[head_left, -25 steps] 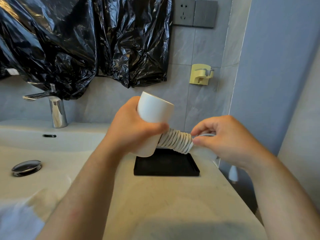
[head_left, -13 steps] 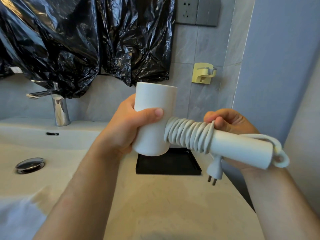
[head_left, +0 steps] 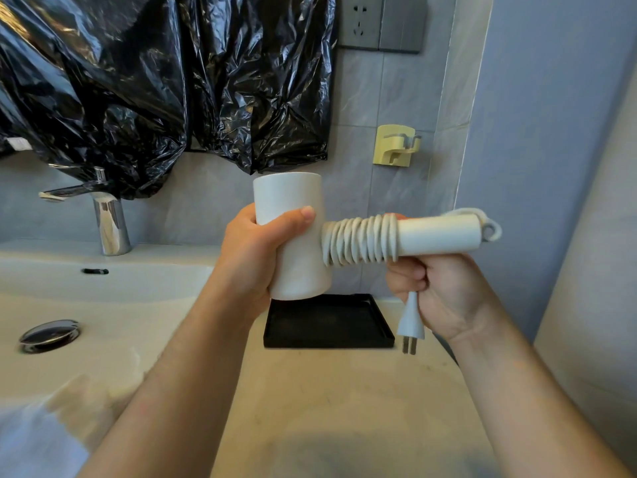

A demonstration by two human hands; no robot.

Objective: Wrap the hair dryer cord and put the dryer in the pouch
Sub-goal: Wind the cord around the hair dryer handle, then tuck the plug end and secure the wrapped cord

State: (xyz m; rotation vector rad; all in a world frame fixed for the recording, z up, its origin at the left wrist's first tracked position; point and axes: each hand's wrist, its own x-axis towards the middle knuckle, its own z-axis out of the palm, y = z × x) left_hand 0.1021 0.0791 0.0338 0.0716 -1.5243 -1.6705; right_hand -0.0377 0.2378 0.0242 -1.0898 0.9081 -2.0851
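Note:
I hold a white hair dryer (head_left: 293,257) up above the counter. My left hand (head_left: 256,251) is closed around its upright barrel, thumb across the front. The handle (head_left: 439,234) points right, level. The white cord (head_left: 360,241) is coiled in several tight turns around the handle's near half. My right hand (head_left: 437,294) sits under the handle with fingers curled on the cord's end, and the white plug (head_left: 410,320) hangs down from that fist, prongs downward. A small cord loop (head_left: 491,231) sticks out at the handle's tip. No pouch is in view.
A black square tray (head_left: 327,322) lies on the beige counter (head_left: 344,408) below the dryer. A white basin (head_left: 103,305) with a chrome drain and tap (head_left: 110,222) is at left. Black plastic sheeting, a wall socket (head_left: 360,20) and a yellow wall hook (head_left: 394,144) are behind. A blue wall stands close at right.
The dryer rose and its handle swung level to the right. My right hand moved from pinching the cord at the coils to below the handle, gripping the cord end with the plug dangling.

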